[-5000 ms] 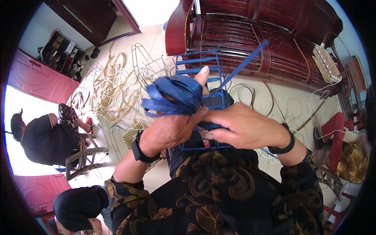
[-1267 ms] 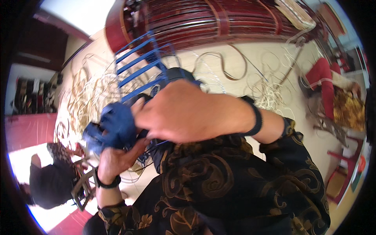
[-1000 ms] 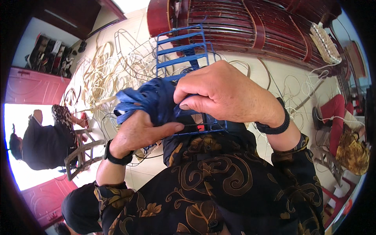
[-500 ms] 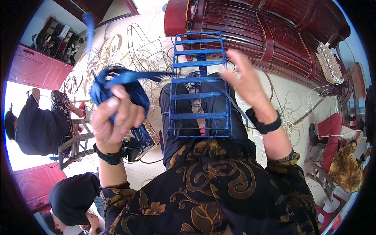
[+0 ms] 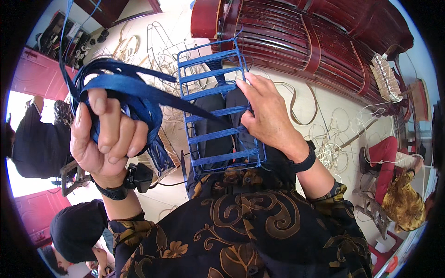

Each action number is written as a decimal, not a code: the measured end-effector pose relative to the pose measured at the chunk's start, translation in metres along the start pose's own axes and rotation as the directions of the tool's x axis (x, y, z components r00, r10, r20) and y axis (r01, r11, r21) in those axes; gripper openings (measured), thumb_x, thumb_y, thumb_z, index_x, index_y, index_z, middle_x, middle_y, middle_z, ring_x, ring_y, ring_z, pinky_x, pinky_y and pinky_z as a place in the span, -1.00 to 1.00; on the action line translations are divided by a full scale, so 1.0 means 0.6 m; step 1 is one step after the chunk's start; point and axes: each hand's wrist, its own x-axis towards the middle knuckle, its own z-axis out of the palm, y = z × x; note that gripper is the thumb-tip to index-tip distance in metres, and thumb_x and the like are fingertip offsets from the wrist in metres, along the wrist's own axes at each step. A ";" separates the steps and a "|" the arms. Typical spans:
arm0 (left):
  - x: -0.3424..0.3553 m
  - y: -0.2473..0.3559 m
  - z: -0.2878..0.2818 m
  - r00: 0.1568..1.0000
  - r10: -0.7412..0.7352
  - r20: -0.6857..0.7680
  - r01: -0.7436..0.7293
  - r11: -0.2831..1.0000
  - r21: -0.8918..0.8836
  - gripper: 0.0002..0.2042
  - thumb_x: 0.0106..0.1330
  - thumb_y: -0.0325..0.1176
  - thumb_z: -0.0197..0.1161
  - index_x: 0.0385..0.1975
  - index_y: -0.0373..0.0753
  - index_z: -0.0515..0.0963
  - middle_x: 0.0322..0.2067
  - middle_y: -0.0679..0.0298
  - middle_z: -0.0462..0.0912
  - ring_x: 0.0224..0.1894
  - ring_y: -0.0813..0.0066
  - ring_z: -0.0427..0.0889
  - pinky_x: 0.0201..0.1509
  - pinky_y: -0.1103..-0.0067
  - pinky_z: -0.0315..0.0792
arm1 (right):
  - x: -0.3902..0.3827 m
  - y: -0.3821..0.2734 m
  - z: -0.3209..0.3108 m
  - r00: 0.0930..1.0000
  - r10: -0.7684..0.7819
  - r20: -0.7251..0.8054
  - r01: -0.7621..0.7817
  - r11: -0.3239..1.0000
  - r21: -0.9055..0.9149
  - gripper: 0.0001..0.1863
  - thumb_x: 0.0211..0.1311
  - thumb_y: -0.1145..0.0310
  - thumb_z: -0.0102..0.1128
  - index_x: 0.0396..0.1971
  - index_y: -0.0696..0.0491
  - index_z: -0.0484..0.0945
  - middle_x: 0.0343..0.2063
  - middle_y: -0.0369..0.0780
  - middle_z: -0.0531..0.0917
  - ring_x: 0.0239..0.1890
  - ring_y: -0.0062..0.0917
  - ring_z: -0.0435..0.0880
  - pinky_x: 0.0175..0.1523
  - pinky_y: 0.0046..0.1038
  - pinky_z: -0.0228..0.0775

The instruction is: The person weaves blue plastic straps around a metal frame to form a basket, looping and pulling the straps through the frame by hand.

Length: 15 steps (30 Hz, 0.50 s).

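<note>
Over tiles [image 5: 157, 197], right fingers [image 5: 250, 91] seemingly touch blue frame [image 5: 211, 136].

The room is bright. White light glares in the doorway [image 5: 37, 184] on my left, too bright to see through. Shiny streaks sit on the red bench [image 5: 273, 58]. My left hand [image 5: 109, 127] and right hand [image 5: 271, 111] look clear. Toward the sides, straight lines bend; the corners are black.
</note>
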 end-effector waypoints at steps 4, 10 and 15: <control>0.009 -0.024 0.005 0.998 -0.052 -0.040 0.049 0.997 -0.060 -0.73 0.53 -0.22 -0.26 -0.05 -0.26 0.31 -0.67 0.41 0.28 -0.75 0.64 0.21 -0.47 0.55 0.24 | -0.011 -0.001 -0.007 0.998 0.063 0.028 -0.062 0.997 -0.041 -0.38 -0.15 0.54 0.13 0.09 0.22 0.42 0.13 0.07 0.40 0.20 -0.08 0.36 0.26 -0.25 0.26; 0.025 -0.072 -0.005 0.953 -0.186 -0.240 0.160 0.979 -0.124 -0.75 0.49 -0.24 -0.15 -0.15 -0.26 0.41 -0.72 0.40 0.26 -0.78 0.61 0.16 -0.52 0.53 0.22 | -0.029 0.056 -0.003 0.988 0.120 0.097 -0.131 0.984 0.120 -0.40 -0.06 0.43 0.21 0.11 0.12 0.43 0.16 0.02 0.39 0.23 -0.12 0.33 0.28 -0.27 0.24; 0.037 -0.095 0.015 0.905 -0.278 -0.323 0.254 0.960 -0.114 -0.74 0.39 -0.19 0.05 -0.27 -0.31 0.43 -0.77 0.38 0.21 -0.81 0.59 0.14 -0.62 0.53 0.16 | 0.002 0.082 -0.045 0.988 0.048 0.146 -0.086 0.961 0.264 -0.47 0.10 0.57 0.16 0.15 0.02 0.44 0.16 -0.11 0.46 0.17 -0.28 0.47 0.22 -0.37 0.30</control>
